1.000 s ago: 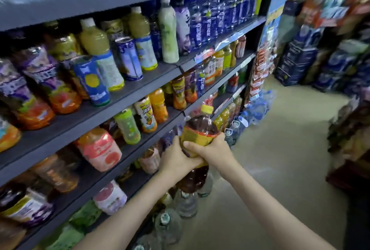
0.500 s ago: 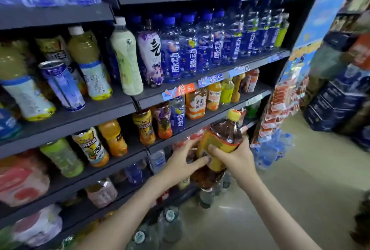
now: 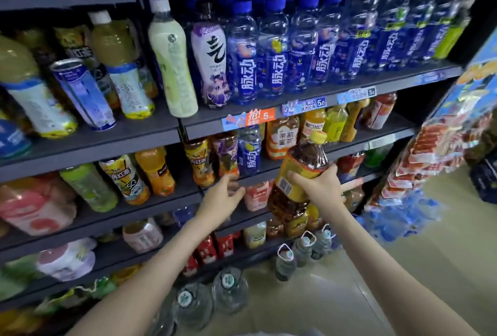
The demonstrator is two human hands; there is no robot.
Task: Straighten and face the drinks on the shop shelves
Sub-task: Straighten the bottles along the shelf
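A large brown tea bottle (image 3: pixel 301 171) with a yellow cap and yellow label is held up in front of the middle shelves. My right hand (image 3: pixel 321 185) grips it around the label. My left hand (image 3: pixel 224 195) is off the bottle, fingers relaxed, hovering by the front edge of the dark shelf (image 3: pixel 172 193), just below a brown-and-orange bottle (image 3: pixel 200 164). A row of blue-labelled bottles (image 3: pixel 277 50) stands on the shelf above.
Dark shelves run left to right, packed with juice and tea bottles (image 3: pixel 154 171). Large water jugs (image 3: pixel 230 291) stand on the floor at the shelf's foot. Hanging snack packs (image 3: pixel 430 152) and wrapped water packs (image 3: pixel 398 217) crowd the right. Beige floor (image 3: pixel 403 282) lies open behind.
My left hand has let go of the tea bottle and moved left toward the shelf edge. My right hand alone now holds the bottle. The view has turned further toward the shelves.
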